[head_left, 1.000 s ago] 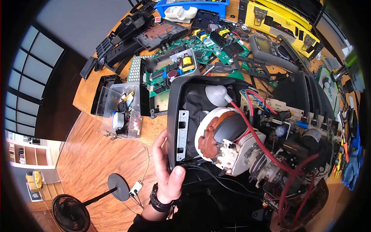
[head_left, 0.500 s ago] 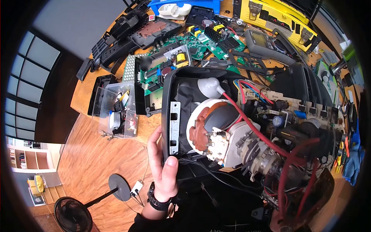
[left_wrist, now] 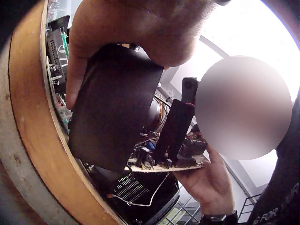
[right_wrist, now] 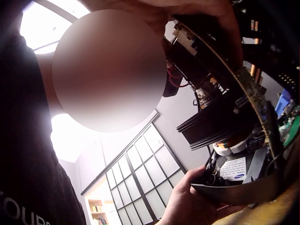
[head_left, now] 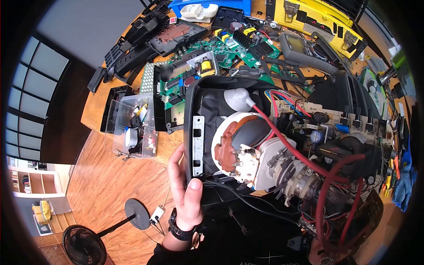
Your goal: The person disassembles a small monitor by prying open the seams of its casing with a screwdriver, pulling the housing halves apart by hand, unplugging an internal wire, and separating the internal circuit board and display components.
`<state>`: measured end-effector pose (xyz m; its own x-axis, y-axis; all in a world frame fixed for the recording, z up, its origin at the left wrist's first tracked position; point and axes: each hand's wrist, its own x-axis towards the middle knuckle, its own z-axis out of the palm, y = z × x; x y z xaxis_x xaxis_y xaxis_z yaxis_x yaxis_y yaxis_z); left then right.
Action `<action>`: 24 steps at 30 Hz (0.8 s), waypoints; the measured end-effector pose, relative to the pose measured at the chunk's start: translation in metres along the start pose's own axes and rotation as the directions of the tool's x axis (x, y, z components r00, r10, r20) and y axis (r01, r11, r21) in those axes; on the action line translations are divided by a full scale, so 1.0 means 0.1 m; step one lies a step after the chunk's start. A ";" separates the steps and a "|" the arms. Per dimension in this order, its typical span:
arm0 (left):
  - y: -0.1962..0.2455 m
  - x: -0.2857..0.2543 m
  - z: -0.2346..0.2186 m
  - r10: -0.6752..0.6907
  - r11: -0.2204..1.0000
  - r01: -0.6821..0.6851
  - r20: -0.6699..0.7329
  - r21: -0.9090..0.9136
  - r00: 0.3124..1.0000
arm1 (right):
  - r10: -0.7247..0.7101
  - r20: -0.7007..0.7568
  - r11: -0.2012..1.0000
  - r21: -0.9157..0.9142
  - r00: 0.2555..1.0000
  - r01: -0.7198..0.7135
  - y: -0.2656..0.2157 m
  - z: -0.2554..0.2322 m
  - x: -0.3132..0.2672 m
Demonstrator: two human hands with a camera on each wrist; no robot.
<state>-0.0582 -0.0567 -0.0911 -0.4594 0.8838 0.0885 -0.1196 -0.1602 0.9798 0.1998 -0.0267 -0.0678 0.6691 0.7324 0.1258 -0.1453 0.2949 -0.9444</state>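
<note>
A stripped cathode-ray tube set is held up in front of me, its black front frame (head_left: 190, 132) at the left. Inside it sit the picture tube (head_left: 256, 132), with brown stuff on its white collar, and a grey anode cap (head_left: 237, 99) on a red cable. My left hand (head_left: 187, 201) grips the frame's lower left edge, thumb on the near side. At the right hangs the main circuit board (head_left: 327, 117), crowded with parts. In the left wrist view my right hand (left_wrist: 208, 185) holds this board's edge from below; in the head view that hand is hidden.
Green circuit boards (head_left: 221, 55), a grey multimeter (head_left: 304, 51) and black plastic parts (head_left: 132, 57) cover the bench behind. A clear box (head_left: 119, 141) of small parts stands at its left edge. On the floor is a black fan (head_left: 84, 245).
The set has shifted slightly left with my left hand still gripping the frame. The circuit board at the right has tilted a little, and its red cables have swung.
</note>
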 end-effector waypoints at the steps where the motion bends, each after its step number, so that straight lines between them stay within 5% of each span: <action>1: 0.00 0.00 0.00 0.000 1.000 0.000 0.000 0.000 1.000 | 0.000 -0.004 1.000 0.002 1.000 0.000 0.00 0.00 0.00; 24: 0.00 0.04 0.01 0.006 1.000 -0.006 -0.003 0.015 1.000 | -0.015 -0.067 0.999 0.047 0.998 0.018 0.01 0.06 0.00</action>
<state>-0.0589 -0.0526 -0.0901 -0.4627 0.8815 0.0938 -0.1035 -0.1588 0.9819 0.1957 -0.0227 -0.0674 0.7188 0.6849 0.1193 -0.1670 0.3367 -0.9267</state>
